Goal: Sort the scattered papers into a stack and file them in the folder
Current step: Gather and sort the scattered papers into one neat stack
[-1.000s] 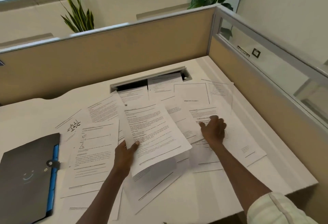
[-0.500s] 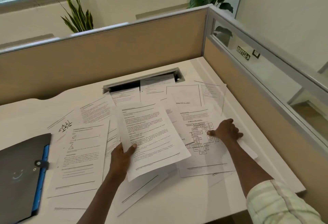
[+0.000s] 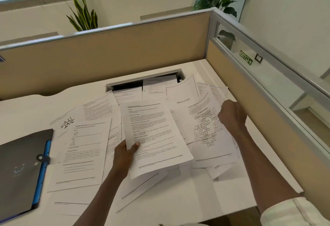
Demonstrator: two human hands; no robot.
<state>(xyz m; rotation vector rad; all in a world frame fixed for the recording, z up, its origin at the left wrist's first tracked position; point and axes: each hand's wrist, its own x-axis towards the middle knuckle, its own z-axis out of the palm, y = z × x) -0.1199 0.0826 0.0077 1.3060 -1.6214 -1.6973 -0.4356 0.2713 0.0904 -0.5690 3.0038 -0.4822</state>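
Printed white papers lie scattered over the white desk. My left hand grips a small stack of text pages by its lower left edge, lifted above the other sheets. My right hand pinches the right edge of a flowchart sheet, raising it off the pile. A sheet headed BIBLIOGRAPHY lies behind it. More loose sheets rest to the left. A dark grey folder with a blue spine and button clasp lies shut at the left edge.
A cable slot in the desk's back holds the ends of some sheets. Tan partition walls close the back and right sides. Two potted plants stand beyond the partition.
My right hand moved right from pressing flat on the papers, then closed on the flowchart sheet's edge and lifted it. My left hand kept its stack nearly still.
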